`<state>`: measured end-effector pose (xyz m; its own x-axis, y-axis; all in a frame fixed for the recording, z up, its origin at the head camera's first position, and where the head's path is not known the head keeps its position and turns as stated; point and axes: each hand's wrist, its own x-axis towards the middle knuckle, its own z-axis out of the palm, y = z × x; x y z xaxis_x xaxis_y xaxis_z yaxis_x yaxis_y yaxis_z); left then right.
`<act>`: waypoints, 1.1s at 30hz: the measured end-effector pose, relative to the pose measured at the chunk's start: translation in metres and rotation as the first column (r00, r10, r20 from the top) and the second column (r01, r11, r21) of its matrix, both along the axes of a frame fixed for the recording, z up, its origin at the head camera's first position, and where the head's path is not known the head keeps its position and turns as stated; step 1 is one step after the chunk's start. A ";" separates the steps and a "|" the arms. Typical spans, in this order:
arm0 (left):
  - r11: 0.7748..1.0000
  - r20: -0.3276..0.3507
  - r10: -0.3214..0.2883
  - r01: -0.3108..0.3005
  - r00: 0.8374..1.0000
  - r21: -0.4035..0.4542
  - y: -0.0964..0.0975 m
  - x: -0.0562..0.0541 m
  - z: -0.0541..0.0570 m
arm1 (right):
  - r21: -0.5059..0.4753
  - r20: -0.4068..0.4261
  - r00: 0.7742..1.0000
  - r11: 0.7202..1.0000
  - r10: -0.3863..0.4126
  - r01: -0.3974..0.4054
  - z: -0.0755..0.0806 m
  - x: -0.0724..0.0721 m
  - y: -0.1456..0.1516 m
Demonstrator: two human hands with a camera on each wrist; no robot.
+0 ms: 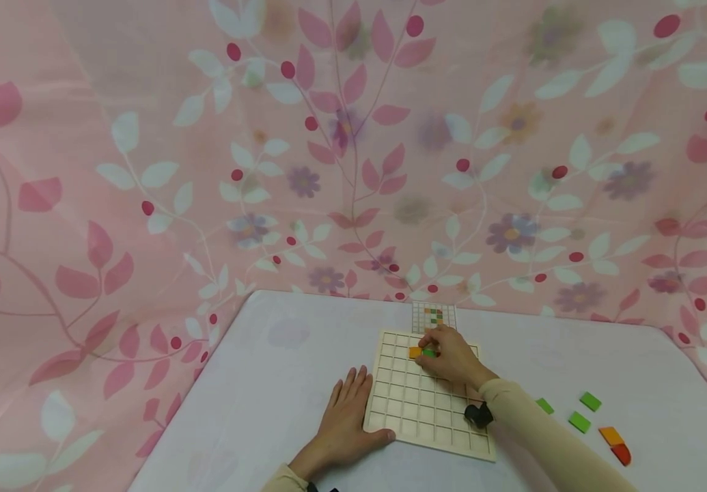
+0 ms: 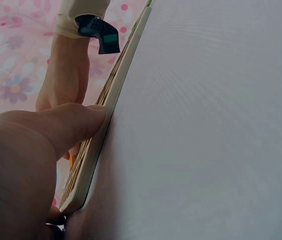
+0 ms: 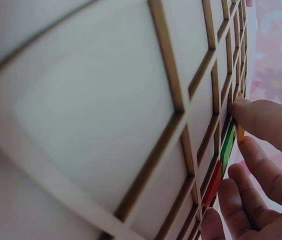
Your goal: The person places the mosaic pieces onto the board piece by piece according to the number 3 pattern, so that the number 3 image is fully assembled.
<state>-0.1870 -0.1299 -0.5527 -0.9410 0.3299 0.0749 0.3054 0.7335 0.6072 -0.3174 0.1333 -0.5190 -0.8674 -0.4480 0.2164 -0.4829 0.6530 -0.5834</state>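
Observation:
A pale wooden grid board [image 1: 411, 411] lies on the table. My left hand [image 1: 348, 418] lies flat with fingers spread at its left side, and the thumb rests against the near left corner; in the left wrist view that thumb presses the board's edge [image 2: 112, 100]. Over the far part of the board my right hand [image 1: 451, 355] pinches an orange tile [image 1: 414, 352] between thumb and index finger. Beside it a green tile [image 3: 227, 145] and a red tile [image 3: 212, 184] sit in the grid, partly covered by the curled fingers in the head view.
A small printed grid card [image 1: 417, 318] with a coloured pattern lies behind the board. To the right, past the right forearm, are several loose pieces: green tiles [image 1: 580, 421], an orange tile [image 1: 611, 436] and a red rounded piece [image 1: 621, 454]. A floral curtain [image 1: 353, 171] hangs behind the table.

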 end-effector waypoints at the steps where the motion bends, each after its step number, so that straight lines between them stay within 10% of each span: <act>1: 1.000 -0.001 -0.002 0.002 1.000 0.003 0.000 0.000 0.000 | -0.001 0.005 1.000 1.000 -0.001 0.001 0.000 0.000 0.000; 33: 1.000 -0.018 -0.006 0.006 1.000 0.005 -0.001 0.001 0.000 | -0.042 0.061 0.997 0.998 -0.050 0.053 -0.003 -0.002 -0.002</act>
